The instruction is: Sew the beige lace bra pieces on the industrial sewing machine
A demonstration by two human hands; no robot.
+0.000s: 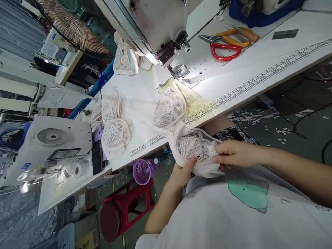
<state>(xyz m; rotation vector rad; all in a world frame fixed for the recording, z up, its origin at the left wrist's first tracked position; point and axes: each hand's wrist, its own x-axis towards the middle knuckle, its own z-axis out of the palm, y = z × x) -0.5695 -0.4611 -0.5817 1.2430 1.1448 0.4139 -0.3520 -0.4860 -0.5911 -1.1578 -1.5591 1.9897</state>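
Note:
A pale lace bra piece trails from the sewing machine's needle area over the table's front edge into my lap. My left hand grips its lower hem from beneath, thumb on the fabric. My right hand pinches the same lace cup from the right, fingers closed on the edge. Both hands hold the piece just below the table edge, close to my white shirt.
The white table carries a printed ruler along its front edge. Finished lace pieces lie left, more behind. Red and orange scissors lie right of the machine. Below stand a purple basket and red stool.

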